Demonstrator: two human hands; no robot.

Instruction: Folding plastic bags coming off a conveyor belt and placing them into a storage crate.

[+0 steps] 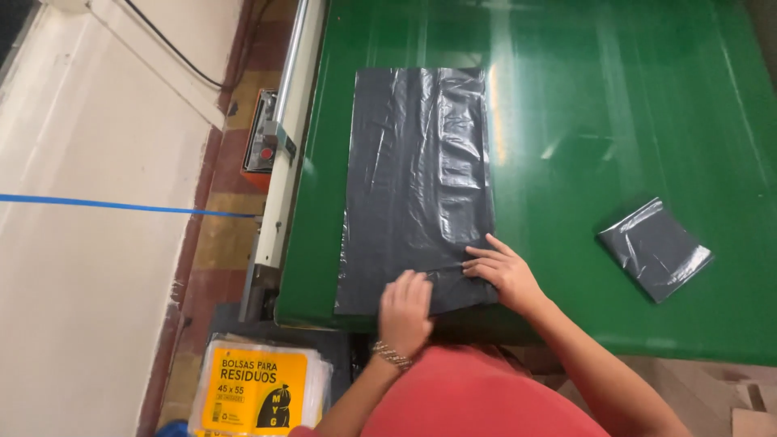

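Below the table's left corner, yellow-labelled bag packs (pixel 259 388) on floor. On green table (pixel 615 105), long dark plastic bag (pixel 417 178) laid flat. Left hand (pixel 405 311) and right hand (pixel 503 271) side by side, slightly apart, fingers pressing its near edge. Far right: small folded bag (pixel 654 247), well apart.

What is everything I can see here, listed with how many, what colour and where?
Flat plastic bag: one, dark grey, spread on the table's left part.
Folded bag: one, dark grey, on the table's right part.
Table: one, glossy green.
Packet of bags: one, yellow label, below the table's near left corner.
Orange box: one, on the floor left of the table.
Blue line: one, across the pale floor.
Bracelet: one, on the left wrist.
Left hand: on the flat bag's near edge.
Right hand: on the bag's near right corner.
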